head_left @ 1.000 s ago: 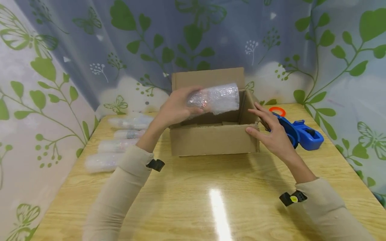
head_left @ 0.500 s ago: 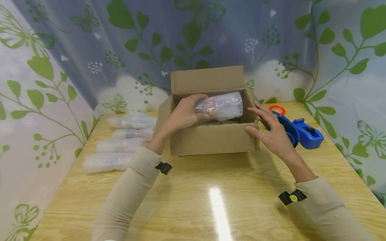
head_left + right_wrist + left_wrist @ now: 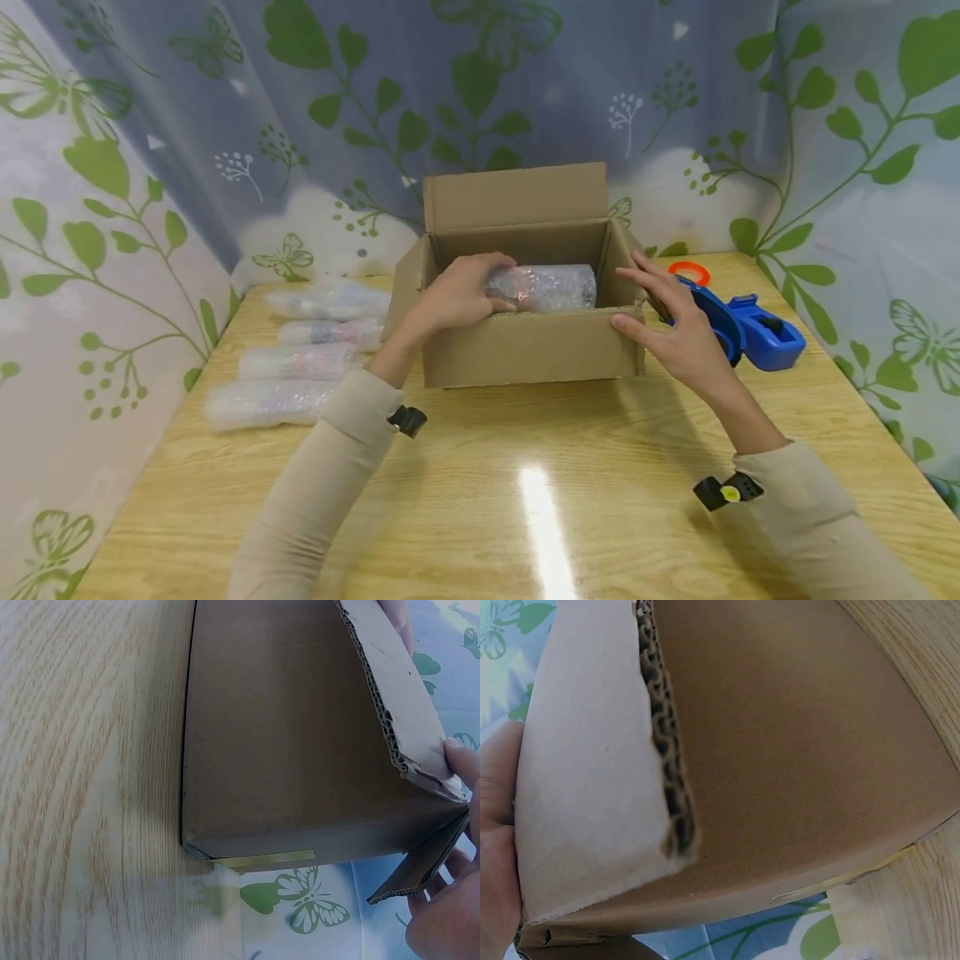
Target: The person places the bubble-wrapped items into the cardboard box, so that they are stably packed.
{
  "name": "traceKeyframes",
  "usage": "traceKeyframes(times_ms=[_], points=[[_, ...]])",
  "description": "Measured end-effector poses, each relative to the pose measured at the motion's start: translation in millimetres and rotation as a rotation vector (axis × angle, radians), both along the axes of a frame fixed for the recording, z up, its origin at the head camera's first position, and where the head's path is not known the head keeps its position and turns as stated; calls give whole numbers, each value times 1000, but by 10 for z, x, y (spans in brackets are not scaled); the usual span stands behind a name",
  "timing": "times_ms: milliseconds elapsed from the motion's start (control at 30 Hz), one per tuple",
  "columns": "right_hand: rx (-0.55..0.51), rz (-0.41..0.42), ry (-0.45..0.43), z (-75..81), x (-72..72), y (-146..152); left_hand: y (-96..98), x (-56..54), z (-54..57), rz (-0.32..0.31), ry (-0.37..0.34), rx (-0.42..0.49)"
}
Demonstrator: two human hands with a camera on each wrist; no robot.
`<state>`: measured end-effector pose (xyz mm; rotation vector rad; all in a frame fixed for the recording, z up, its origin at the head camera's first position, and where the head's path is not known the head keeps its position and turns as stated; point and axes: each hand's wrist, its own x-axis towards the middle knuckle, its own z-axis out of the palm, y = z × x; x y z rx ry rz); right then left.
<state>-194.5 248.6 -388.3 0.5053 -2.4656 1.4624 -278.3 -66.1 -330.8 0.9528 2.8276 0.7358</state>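
Observation:
In the head view, an open cardboard box point(image 3: 525, 352) stands at the middle of the table with its back flap raised. My left hand point(image 3: 461, 292) reaches over the front rim and holds the left end of a cylinder in bubble wrap point(image 3: 558, 287). The cylinder lies lengthwise inside the box, its lower side hidden by the front wall. My right hand point(image 3: 682, 333) grips the right front corner, thumb on the front edge. The right wrist view shows its fingers point(image 3: 457, 862) behind the small side flap point(image 3: 424, 862). The left wrist view shows mostly the box front point(image 3: 802, 750).
Several bubble-wrapped bundles point(image 3: 270, 405) lie in a row on the wooden table point(image 3: 465, 500) left of the box. To the right are a blue tape dispenser point(image 3: 776, 343), a dark blue round item point(image 3: 720, 321) and an orange ring point(image 3: 688, 272). A patterned curtain point(image 3: 555, 100) hangs behind.
My left hand has lowered the bubble-wrapped cylinder from above the rim down into the box, and it has levelled out. The right hand stays at the box corner.

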Motion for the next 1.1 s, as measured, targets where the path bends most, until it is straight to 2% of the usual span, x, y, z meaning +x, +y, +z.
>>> traceKeyframes(times_ms=[100,333,500,667,867,1100], points=[[5,7,3,9,-3,0,0,-1,1,-2,-18,-7],[16,12,11,26,-26,-8,-7,1,13,-12,-107,-31],[18,12,2,19,-28,-20,-25,3,11,-23,-118,-34],[22,3,3,27,28,-25,-29,41,12,-59,-95,-16],[8,-6,-4,30,46,-26,-21,52,15,-66,-39,26],[-18,-39,-12,5,33,-49,-28,30,25,-43,78,134]])
